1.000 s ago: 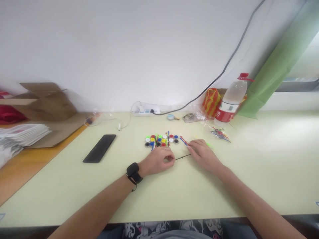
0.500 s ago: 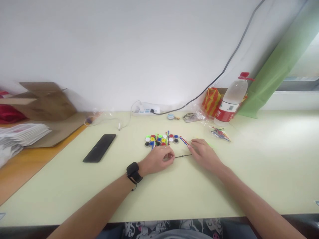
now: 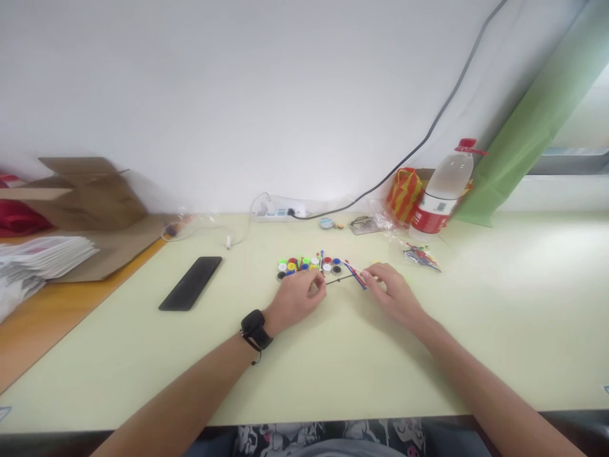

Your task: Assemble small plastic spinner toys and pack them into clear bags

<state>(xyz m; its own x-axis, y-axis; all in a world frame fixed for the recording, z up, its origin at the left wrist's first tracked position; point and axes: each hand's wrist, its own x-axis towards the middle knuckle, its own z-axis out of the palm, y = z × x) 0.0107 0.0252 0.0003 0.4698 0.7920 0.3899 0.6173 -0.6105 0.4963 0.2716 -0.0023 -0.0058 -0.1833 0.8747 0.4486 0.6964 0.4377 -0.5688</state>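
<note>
A thin black rod (image 3: 338, 280) with a small knob at its middle stretches between my two hands, just above the table. My left hand (image 3: 297, 297) pinches its left end between thumb and fingertips. At the other end, my right hand (image 3: 392, 292) has its thumb and fingers closed on the rod. Blue, red and white thin sticks (image 3: 358, 278) lie by my right fingertips. Beyond my left hand sit several small coloured discs (image 3: 327, 268), with a few more sticks among them; my fingers hide part of this group.
A black phone (image 3: 190, 284) lies at left, with a cardboard box (image 3: 90, 197) and stacked papers (image 3: 52, 254) farther left. A power strip (image 3: 280, 211) lies along the wall. At right stand a large bottle (image 3: 442, 190) and a small bag of coloured sticks (image 3: 421, 256).
Both hands have brought the black rod away from me, toward the discs. The rod now crosses the loose coloured sticks. My right hand has shifted slightly.
</note>
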